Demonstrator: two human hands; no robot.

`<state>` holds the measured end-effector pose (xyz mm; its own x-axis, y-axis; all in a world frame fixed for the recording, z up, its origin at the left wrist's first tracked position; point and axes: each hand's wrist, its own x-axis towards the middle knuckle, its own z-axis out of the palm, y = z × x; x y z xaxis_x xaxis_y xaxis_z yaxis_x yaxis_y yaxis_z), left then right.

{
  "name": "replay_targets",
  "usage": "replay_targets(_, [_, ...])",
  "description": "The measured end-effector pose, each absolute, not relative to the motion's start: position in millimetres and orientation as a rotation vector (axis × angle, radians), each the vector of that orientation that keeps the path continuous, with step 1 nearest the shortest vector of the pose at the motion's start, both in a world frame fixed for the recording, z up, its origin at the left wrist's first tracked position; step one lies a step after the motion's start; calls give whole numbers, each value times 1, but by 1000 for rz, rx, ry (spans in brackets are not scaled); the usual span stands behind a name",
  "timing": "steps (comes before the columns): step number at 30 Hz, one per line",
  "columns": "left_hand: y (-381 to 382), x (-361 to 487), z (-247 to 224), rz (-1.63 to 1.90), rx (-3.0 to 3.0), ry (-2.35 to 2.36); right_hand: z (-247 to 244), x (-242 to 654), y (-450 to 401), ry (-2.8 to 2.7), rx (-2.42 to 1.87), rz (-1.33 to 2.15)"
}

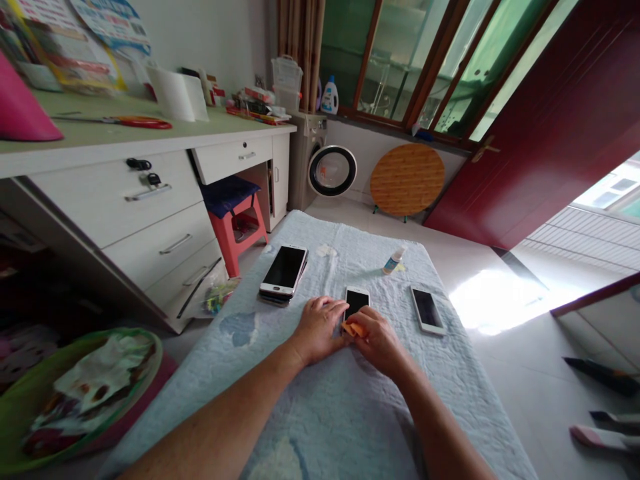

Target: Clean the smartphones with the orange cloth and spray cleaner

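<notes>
A small white phone with a dark screen lies face up on the cloth-covered table, its lower part hidden by my hands. My left hand grips its left side and lower edge, fingertips along the rim. Pinched in my right hand is an orange cloth, pressed onto the lower end of the screen. Beyond the phone stands a small clear bottle with a blue label. Another white phone rests to the right. On the left sits a stack of phones, the top one white-framed.
A light blue quilted cloth covers the table. To the left are a white desk, a red stool and a green basin holding crumpled paper. Behind are a washing machine with its door open and a round wooden tabletop.
</notes>
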<state>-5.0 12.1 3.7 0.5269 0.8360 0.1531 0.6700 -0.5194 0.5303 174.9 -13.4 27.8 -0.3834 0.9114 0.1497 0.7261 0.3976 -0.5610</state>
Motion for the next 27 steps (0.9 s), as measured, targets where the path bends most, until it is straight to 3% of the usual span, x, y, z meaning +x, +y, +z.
replay_targets(20, [11,-6,10,510,2378,1226,21,176,70,-2200,-1760,228])
replay_targets(27, [10,-4,13,487,2406,1227,24,163,56,-2314,-1590,395])
